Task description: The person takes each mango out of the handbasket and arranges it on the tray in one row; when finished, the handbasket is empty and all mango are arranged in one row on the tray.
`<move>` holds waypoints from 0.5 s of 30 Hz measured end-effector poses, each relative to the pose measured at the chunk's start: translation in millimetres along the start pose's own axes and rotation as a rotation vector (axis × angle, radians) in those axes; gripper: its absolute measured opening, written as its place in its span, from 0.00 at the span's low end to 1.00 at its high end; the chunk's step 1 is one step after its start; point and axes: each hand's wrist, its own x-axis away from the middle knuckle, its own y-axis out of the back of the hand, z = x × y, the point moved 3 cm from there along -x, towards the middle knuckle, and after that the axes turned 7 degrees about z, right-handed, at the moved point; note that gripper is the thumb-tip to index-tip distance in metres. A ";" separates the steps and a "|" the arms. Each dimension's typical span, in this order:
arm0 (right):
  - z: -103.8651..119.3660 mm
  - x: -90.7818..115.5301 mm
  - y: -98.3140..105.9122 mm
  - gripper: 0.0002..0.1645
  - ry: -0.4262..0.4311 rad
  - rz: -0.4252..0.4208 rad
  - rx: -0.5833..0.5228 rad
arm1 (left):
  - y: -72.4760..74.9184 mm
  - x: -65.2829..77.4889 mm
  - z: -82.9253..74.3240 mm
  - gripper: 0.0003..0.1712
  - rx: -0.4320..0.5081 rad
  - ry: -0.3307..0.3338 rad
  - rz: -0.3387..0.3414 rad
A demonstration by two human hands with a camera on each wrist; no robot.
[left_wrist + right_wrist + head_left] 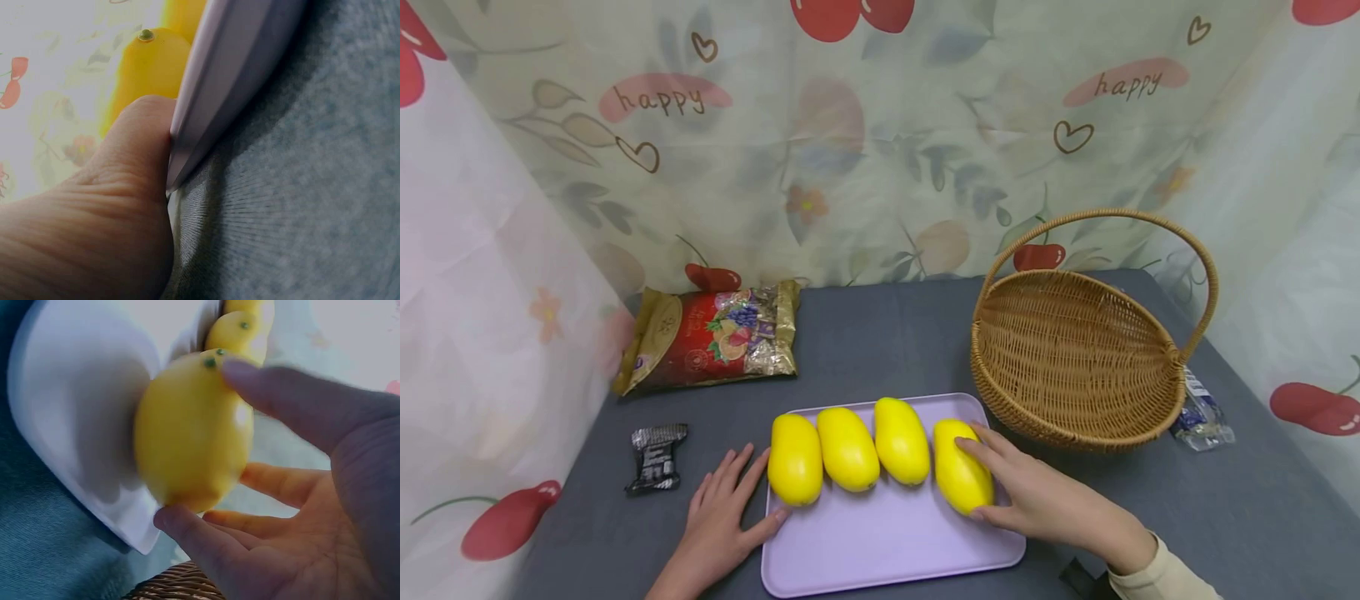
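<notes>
Several smooth yellow mangoes lie in a row on a pale purple tray (880, 542). My right hand (1037, 492) is at the rightmost mango (958, 471), its thumb at the near end and its fingers around the far side. In the right wrist view that mango (187, 431) sits between thumb and fingertips, over the tray. My left hand (718, 517) rests at the tray's left edge, fingers spread and fairly straight, thumb against the rim. The leftmost mango (795, 460) is just beside its fingers.
A wicker basket (1075, 358) with a tall handle stands behind the tray on the right, a clear plastic packet (1202, 417) beside it. At the back left lies a red and gold snack bag (715, 333). A small black wrapped packet (657, 458) lies left of the tray.
</notes>
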 end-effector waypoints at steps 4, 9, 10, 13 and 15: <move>-1.7 0.8 -3.1 0.40 -0.019 -0.020 0.000 | -0.6 0.4 0.4 0.54 -0.001 0.000 0.001; -4.3 1.4 -5.2 0.40 -0.040 -0.039 -0.034 | -0.6 0.5 0.6 0.55 0.001 0.011 0.007; -4.9 1.0 -5.8 0.40 -0.043 -0.045 -0.037 | -0.6 0.3 0.6 0.55 0.000 0.013 0.007; -6.6 -1.2 -7.9 0.40 -0.055 -0.075 -0.031 | -0.9 0.1 0.7 0.55 -0.004 0.015 0.009; -7.3 -3.5 -9.4 0.40 -0.062 -0.096 -0.024 | -1.0 -0.1 0.5 0.55 -0.005 0.013 0.007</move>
